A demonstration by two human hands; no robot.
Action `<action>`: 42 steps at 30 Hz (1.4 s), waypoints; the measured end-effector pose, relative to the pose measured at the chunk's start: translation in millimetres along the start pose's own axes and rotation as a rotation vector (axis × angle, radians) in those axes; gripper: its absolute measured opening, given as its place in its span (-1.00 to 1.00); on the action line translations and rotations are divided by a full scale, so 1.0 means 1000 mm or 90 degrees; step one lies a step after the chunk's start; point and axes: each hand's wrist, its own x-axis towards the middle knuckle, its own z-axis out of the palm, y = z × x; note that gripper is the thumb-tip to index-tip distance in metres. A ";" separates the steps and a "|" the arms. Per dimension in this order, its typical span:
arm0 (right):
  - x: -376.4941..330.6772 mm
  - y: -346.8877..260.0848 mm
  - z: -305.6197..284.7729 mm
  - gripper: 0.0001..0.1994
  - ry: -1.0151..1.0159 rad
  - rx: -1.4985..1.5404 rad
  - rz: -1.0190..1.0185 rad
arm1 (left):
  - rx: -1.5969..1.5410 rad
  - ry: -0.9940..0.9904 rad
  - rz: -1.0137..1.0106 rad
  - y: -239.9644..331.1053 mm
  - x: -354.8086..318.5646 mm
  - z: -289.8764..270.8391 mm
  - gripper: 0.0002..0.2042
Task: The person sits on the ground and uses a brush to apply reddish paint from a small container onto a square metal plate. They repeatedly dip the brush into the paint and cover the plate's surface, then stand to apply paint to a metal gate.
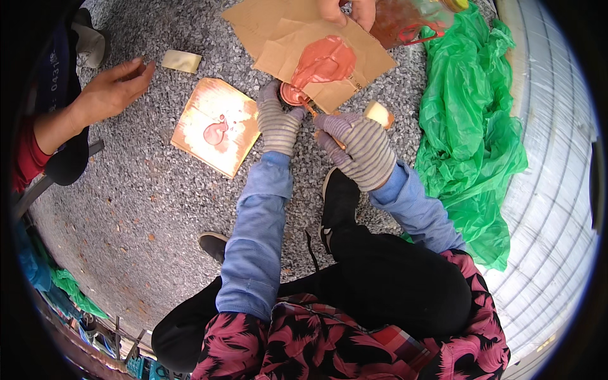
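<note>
My left hand (277, 120), in a striped grey glove, rests against a small round tin (292, 94) smeared with reddish-pink paste. In my right hand (358, 147), also gloved, is a thin orange stick (324, 126) whose tip reaches into the tin. Just beyond lies a brown cardboard sheet (354, 57) carrying a large blob of the same pink paste (324, 61). A square tile (215, 125) with pink smears lies left of my left hand.
Another person's bare hand (114, 88) hovers at the left near a pale block (182, 61). Someone else's fingers (347, 11) press the cardboard at the top. A second pale block (380, 114) and crumpled green plastic sheeting (472, 126) lie to the right. The ground is speckled grey.
</note>
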 end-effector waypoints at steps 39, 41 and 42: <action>-0.004 -0.004 0.000 -0.80 0.025 0.018 0.058 | 0.003 -0.019 0.026 -0.002 -0.001 -0.001 -0.37; -0.004 -0.003 0.001 -0.80 0.041 0.008 0.045 | 0.014 -0.017 0.022 -0.002 0.000 -0.001 -0.37; -0.004 -0.002 0.002 -0.80 0.040 0.000 0.039 | 0.018 -0.017 0.023 -0.001 0.000 -0.001 -0.37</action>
